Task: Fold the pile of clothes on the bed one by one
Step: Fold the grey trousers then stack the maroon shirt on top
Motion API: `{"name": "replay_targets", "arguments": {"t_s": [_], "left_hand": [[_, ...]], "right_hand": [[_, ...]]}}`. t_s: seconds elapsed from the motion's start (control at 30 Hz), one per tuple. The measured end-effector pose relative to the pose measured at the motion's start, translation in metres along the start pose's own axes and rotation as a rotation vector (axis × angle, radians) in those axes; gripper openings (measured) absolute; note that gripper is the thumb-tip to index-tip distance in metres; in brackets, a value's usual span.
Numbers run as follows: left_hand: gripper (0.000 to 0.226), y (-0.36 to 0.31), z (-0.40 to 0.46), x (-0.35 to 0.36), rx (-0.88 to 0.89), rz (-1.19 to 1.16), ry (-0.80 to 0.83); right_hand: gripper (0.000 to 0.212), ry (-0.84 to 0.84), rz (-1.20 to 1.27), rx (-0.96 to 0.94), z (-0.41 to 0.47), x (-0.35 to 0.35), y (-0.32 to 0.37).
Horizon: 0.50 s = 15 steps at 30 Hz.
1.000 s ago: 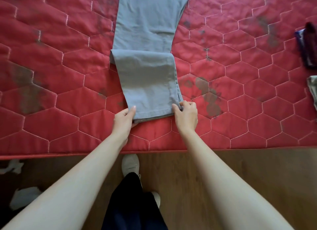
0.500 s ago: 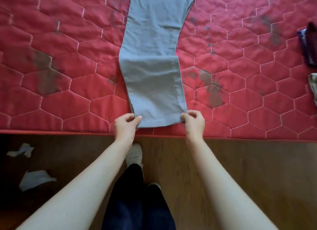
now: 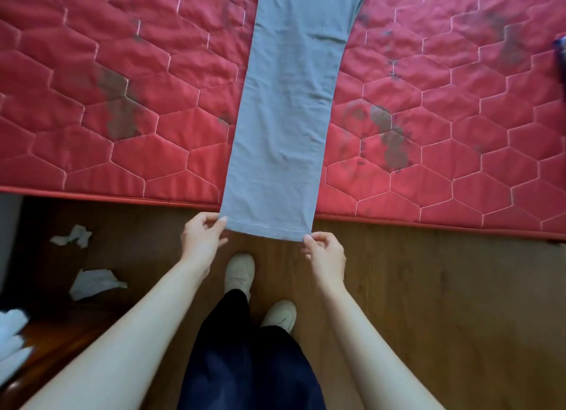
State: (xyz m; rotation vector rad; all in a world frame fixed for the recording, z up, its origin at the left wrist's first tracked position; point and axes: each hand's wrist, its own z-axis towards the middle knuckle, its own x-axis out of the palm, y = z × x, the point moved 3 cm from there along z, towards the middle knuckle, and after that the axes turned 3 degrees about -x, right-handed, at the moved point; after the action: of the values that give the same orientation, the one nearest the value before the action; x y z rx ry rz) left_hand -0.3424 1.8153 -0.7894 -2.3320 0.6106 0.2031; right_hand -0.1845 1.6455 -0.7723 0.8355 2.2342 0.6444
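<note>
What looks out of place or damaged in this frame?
Dark stains blotch the red mattress beside the grey trousers, and crumpled white scraps litter the floor at left.

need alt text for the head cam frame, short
Both hands pinch the hem corners of grey trousers, left hand and right hand, holding the hem out past the edge of a red quilted mattress. Wooden floor with crumpled white scraps below.

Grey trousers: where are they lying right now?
In the head view, the grey trousers run down the middle of the red mattress; their hem overhangs its near edge, pinched by the left hand and right hand.
</note>
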Motion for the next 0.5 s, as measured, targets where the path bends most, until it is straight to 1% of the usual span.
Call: {"name": "replay_targets", "arguments": {"t_s": [0.03, 0.07, 0.13, 0.17, 0.27, 0.33, 0.4, 0.5], "left_hand": [[0.008, 0.001, 0.002, -0.001, 0.002, 0.097, -0.039], [0.010, -0.001, 0.003, -0.003, 0.046, 0.224, -0.086], [0.017, -0.015, 0.001, -0.006, 0.219, 0.484, -0.169], [0.022, -0.024, 0.000, -0.005, 0.336, 0.582, -0.174], [0.035, -0.054, -0.001, 0.014, 0.712, 0.790, -0.092], [0.041, -0.077, 0.009, 0.037, 0.907, 0.940, -0.014], [0.047, -0.099, 0.025, 0.064, 1.030, 1.052, 0.043], [0.054, -0.139, 0.066, 0.103, 1.083, 1.135, 0.052]], "right_hand": [[0.003, -0.016, -0.050, 0.001, 0.004, 0.000, -0.003], [0.003, -0.054, -0.115, -0.007, 0.006, -0.002, -0.003], [0.008, -0.138, -0.267, -0.070, 0.011, -0.007, 0.000], [0.012, -0.159, -0.337, -0.140, 0.013, -0.008, 0.004], [0.026, -0.164, -0.494, -0.438, 0.026, -0.001, 0.030], [0.032, -0.134, -0.571, -0.588, 0.045, 0.014, 0.058], [0.037, -0.103, -0.645, -0.690, 0.068, 0.035, 0.091], [0.042, -0.097, -0.730, -0.789, 0.115, 0.067, 0.145]]}}
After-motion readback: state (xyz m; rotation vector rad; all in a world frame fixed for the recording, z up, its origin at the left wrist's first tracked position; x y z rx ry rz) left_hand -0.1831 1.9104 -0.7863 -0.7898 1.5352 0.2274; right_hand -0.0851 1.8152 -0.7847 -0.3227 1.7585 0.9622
